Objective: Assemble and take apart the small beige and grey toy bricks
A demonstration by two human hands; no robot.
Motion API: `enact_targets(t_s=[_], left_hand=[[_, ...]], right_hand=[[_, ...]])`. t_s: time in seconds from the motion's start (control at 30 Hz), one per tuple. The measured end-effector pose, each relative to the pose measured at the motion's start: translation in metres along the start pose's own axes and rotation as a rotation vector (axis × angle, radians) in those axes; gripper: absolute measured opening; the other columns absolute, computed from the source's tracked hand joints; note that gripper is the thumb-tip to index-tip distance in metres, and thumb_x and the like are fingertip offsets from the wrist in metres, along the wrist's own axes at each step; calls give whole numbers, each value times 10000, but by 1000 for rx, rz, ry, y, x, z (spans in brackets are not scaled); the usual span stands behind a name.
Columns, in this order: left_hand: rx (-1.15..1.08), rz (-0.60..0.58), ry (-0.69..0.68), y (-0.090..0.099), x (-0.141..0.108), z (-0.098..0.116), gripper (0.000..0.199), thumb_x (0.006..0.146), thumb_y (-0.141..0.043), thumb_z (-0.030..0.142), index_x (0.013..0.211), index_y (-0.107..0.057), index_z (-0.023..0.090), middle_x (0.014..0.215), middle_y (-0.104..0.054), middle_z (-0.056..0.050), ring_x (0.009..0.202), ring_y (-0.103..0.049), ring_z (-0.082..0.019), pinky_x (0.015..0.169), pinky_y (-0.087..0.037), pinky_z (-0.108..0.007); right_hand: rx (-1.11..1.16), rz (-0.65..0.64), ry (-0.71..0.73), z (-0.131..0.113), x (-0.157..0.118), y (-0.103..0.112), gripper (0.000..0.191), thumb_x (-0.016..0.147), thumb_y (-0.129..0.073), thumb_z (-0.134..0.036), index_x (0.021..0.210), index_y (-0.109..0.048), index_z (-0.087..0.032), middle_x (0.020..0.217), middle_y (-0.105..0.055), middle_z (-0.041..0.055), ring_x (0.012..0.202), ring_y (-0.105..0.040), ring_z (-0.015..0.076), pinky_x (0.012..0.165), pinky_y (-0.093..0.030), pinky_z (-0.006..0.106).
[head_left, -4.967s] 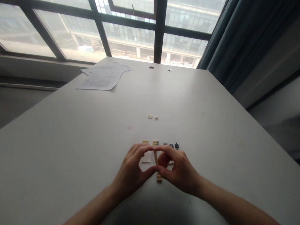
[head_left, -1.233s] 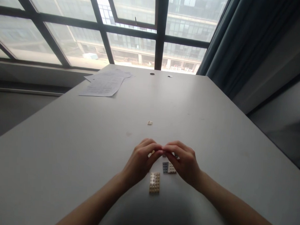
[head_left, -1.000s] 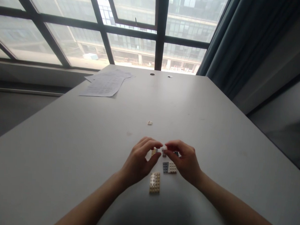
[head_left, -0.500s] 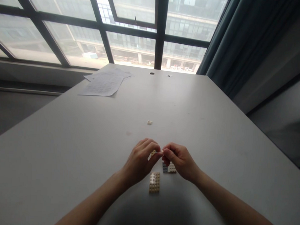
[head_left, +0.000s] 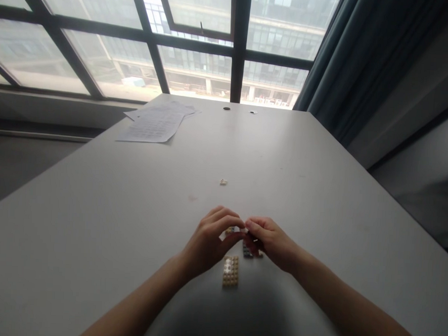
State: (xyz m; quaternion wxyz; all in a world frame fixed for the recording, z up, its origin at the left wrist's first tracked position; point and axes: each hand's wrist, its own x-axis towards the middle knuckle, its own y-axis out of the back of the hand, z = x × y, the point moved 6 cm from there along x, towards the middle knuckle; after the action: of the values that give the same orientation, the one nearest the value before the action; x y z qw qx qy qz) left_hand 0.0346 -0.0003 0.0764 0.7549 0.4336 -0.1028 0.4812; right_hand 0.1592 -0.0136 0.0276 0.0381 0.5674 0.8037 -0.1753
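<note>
My left hand (head_left: 216, 235) and my right hand (head_left: 270, 239) meet over the table, fingertips pinched on a small whitish building brick (head_left: 243, 230) between them. Fingers cover most of it. Under the right hand lies a grey studded plate (head_left: 247, 250), partly hidden, with a pale part beside it. Through the gap of the left thumb and fingers a yellowish studded piece (head_left: 229, 230) shows. Nearer to me lies a tan studded plate (head_left: 230, 271), touched by neither hand. Farther off is a tiny white piece (head_left: 223, 182).
The white table (head_left: 304, 191) reaches to the window. Sheets of paper (head_left: 153, 124) lie at its far left. Two round holes are near the far edge. A dark curtain (head_left: 343, 69) hangs at the right.
My right hand has turned a little, and its fingers now cover more of the pale plate below. The left fingertips have shifted slightly right, and the whitish brick shows more.
</note>
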Motion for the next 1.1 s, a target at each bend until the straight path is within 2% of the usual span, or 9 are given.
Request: enact_targets(t_s=[0.1, 0.23, 0.37, 0.5, 0.6, 0.73, 0.87, 0.93, 1.1], left_hand=[[-22, 11, 28, 2, 1, -2, 4, 841, -623, 201, 841, -625, 197, 799, -654, -35, 774, -572, -151, 724, -484, -289], [-7, 37, 105, 4, 0, -8, 42, 823, -652, 241, 807, -652, 203, 768, -664, -30, 754, -578, -152, 703, -485, -287], [-34, 34, 167, 1, -2, -13, 98, 808, -667, 297, 772, -670, 206, 729, -671, -35, 715, -589, -157, 668, -490, -289], [-56, 32, 186, -1, -2, -13, 119, 788, -688, 309, 742, -657, 204, 694, -660, -28, 679, -587, -153, 638, -483, -280], [-44, 64, 174, 4, 0, -12, 144, 776, -698, 316, 718, -638, 199, 697, -650, -20, 684, -581, -150, 647, -476, -275], [33, 213, 238, 22, 2, -20, 153, 812, -645, 308, 716, -632, 190, 693, -634, -2, 653, -548, -132, 637, -451, -259], [78, 318, 315, 34, 1, -30, 203, 839, -590, 322, 694, -611, 182, 650, -605, 17, 605, -515, -119, 611, -426, -253], [91, 333, 327, 36, 0, -32, 213, 839, -586, 325, 684, -604, 180, 640, -595, 20, 601, -510, -119, 610, -421, -253], [106, 320, 313, 34, -3, -34, 190, 842, -585, 294, 692, -597, 179, 654, -584, 22, 623, -501, -116, 624, -412, -248]], right_hand=[[-134, 32, 67, -8, 0, 6, 368, 847, -555, -476, 689, -568, -143, 576, -543, -21, 474, -467, 76, 462, -384, 202], [-392, 129, 237, -28, -7, 15, 206, 802, -642, -349, 887, -656, -161, 693, -626, 2, 586, -550, 112, 555, -448, 236], [-688, 172, 403, -42, -16, 12, 111, 807, -650, -282, 835, -688, -182, 731, -667, 15, 632, -572, 126, 589, -453, 242], [-838, 174, 498, -48, -20, 5, 76, 832, -630, -255, 825, -675, -193, 751, -661, 11, 657, -580, 127, 617, -455, 241], [-902, 169, 513, -53, -23, 8, 67, 850, -604, -232, 827, -657, -197, 773, -643, 9, 667, -571, 125, 632, -454, 244], [-947, 265, 481, -57, -31, 27, 46, 841, -609, -211, 823, -649, -197, 776, -610, 4, 662, -555, 122, 613, -445, 238], [-1042, 312, 434, -45, -32, 37, 32, 806, -637, -192, 786, -662, -199, 741, -583, -6, 630, -524, 116, 603, -428, 240], [-1094, 290, 423, -35, -26, 30, 45, 789, -639, -165, 775, -665, -199, 745, -582, -4, 643, -526, 121, 620, -427, 243], [-1185, 201, 427, -12, -7, -3, 68, 765, -642, -137, 790, -657, -199, 758, -592, 3, 725, -552, 146, 692, -423, 257]])
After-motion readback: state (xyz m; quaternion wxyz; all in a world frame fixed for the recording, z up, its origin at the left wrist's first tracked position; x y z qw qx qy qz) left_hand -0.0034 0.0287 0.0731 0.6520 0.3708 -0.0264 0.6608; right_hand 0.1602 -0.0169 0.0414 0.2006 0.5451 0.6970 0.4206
